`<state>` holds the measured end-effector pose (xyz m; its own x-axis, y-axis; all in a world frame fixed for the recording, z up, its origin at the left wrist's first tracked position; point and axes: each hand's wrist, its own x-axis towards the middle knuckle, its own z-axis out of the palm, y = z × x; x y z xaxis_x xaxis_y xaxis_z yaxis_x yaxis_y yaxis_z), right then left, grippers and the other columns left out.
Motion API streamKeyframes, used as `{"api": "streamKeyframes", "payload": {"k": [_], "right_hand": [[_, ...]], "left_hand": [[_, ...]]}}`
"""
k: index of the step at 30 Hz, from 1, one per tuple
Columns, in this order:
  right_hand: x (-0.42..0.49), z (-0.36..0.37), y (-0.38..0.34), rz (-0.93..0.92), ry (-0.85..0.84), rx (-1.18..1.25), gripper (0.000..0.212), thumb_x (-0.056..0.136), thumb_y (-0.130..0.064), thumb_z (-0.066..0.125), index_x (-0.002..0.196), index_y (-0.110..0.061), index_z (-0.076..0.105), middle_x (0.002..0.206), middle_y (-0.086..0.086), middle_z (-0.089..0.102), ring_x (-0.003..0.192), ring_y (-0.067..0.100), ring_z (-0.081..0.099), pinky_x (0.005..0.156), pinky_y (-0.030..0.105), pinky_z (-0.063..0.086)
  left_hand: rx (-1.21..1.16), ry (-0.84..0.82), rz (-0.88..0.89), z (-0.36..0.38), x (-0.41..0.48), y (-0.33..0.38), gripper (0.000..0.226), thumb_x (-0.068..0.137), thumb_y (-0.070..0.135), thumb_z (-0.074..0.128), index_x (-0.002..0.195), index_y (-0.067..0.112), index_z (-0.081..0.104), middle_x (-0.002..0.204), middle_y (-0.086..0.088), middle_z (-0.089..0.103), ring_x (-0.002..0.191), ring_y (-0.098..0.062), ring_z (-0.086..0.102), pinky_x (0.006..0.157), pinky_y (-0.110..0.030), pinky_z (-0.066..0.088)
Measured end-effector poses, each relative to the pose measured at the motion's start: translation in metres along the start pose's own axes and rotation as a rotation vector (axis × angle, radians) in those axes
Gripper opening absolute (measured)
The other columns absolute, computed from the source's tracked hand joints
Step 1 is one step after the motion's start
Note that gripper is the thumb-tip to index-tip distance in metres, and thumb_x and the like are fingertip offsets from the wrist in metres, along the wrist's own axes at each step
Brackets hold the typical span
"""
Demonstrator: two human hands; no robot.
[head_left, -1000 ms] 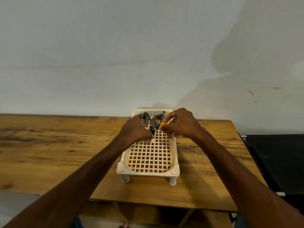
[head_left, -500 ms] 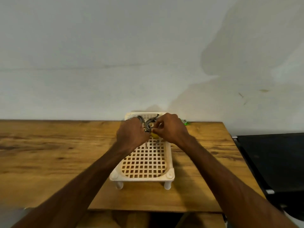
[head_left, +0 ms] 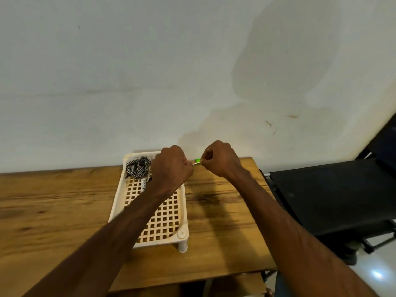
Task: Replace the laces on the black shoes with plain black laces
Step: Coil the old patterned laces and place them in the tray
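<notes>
A coiled bundle of black-and-white patterned laces (head_left: 138, 167) lies in the far left corner of the cream lattice tray (head_left: 165, 219). My left hand (head_left: 171, 168) is curled into a fist over the tray's far right side. My right hand (head_left: 220, 160) hovers just right of it, above the table. A thin pale strip with a green tag (head_left: 197, 161) is stretched between the two hands, and each pinches one end. A small pale label (head_left: 144, 185) lies on the lattice below the coil. No shoes and no plain black laces are in view.
The tray stands on short legs on a wooden table (head_left: 225, 213) set against a white wall. A black chair or stand (head_left: 327, 194) sits close to the table's right edge. Below the front edge a wooden shelf (head_left: 233, 284) shows.
Both hands have left the coiled laces and shifted right, now drawing a thin strip apart between them. The coil now lies uncovered in the tray. The camera has swung left and moved closer.
</notes>
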<state>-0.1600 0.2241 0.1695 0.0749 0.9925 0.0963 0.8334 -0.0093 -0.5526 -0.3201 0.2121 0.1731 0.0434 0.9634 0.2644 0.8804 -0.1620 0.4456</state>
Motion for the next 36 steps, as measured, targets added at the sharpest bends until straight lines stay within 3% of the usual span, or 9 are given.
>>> {"api": "streamKeyframes", "payload": {"k": [9,12,17,21,25,29,31,36], "right_hand": [[0.029,0.014,0.065,0.053,0.066,0.005,0.02,0.087,-0.003,0.071,0.104,-0.01,0.077,0.108,0.008,0.074,0.092,0.019,0.066,0.084,0.036,0.059],[0.037,0.025,0.069,-0.048,0.055,0.005,0.025,0.09,-0.007,0.072,0.113,-0.015,0.075,0.116,0.002,0.071,0.098,0.012,0.06,0.085,0.032,0.055],[0.046,0.046,0.052,-0.288,-0.015,-0.119,0.027,0.091,-0.014,0.074,0.118,-0.018,0.076,0.119,0.006,0.067,0.112,0.023,0.058,0.091,0.039,0.054],[0.047,0.058,0.039,-0.344,-0.063,-0.284,0.028,0.093,-0.017,0.073,0.121,-0.017,0.075,0.122,0.012,0.061,0.122,0.028,0.048,0.097,0.04,0.051],[0.042,0.059,0.031,-0.341,-0.065,-0.319,0.019,0.093,-0.017,0.072,0.111,-0.011,0.077,0.12,0.013,0.063,0.121,0.028,0.05,0.095,0.039,0.053],[0.037,0.048,0.037,-0.347,-0.098,-0.431,0.024,0.1,-0.019,0.061,0.12,-0.007,0.069,0.125,0.015,0.059,0.122,0.03,0.049,0.098,0.041,0.05],[0.036,0.038,0.043,-0.285,-0.1,-0.292,0.021,0.1,-0.015,0.06,0.118,-0.01,0.07,0.121,0.014,0.064,0.118,0.032,0.054,0.096,0.04,0.049],[0.027,0.012,0.053,-0.066,-0.098,0.366,0.011,0.106,-0.015,0.051,0.111,-0.009,0.058,0.1,0.012,0.074,0.089,0.021,0.071,0.079,0.036,0.056]], "left_hand": [[-0.017,0.068,-0.057,0.011,0.024,-0.002,0.013,0.088,0.031,0.071,0.085,0.019,0.076,0.089,0.0,0.075,0.087,-0.025,0.07,0.069,-0.03,0.046],[-0.001,0.052,-0.064,0.014,0.028,-0.001,0.01,0.088,0.026,0.07,0.089,0.019,0.077,0.09,0.0,0.075,0.089,-0.023,0.07,0.069,-0.029,0.045],[0.008,0.019,-0.076,0.019,0.033,0.002,0.014,0.086,0.023,0.071,0.098,0.02,0.079,0.096,-0.001,0.075,0.102,-0.025,0.066,0.075,-0.033,0.052],[0.065,0.041,-0.023,0.023,0.034,0.007,0.029,0.089,0.027,0.07,0.117,0.02,0.074,0.115,-0.004,0.07,0.122,-0.025,0.047,0.077,-0.03,0.039],[0.069,0.007,-0.061,0.019,0.038,0.008,0.022,0.087,0.025,0.071,0.107,0.019,0.077,0.117,-0.005,0.07,0.122,-0.026,0.048,0.08,-0.03,0.036],[0.021,0.015,-0.114,0.009,0.044,-0.001,0.013,0.086,0.019,0.071,0.096,0.016,0.078,0.107,-0.005,0.073,0.118,-0.03,0.051,0.081,-0.036,0.039],[0.018,0.022,-0.12,0.007,0.046,-0.005,0.013,0.086,0.018,0.071,0.095,0.014,0.079,0.104,-0.006,0.074,0.117,-0.031,0.053,0.084,-0.036,0.038],[0.104,-0.066,0.001,0.017,0.041,-0.001,0.016,0.089,0.024,0.068,0.096,0.016,0.079,0.104,-0.005,0.073,0.119,-0.033,0.046,0.092,-0.039,0.042]]}}
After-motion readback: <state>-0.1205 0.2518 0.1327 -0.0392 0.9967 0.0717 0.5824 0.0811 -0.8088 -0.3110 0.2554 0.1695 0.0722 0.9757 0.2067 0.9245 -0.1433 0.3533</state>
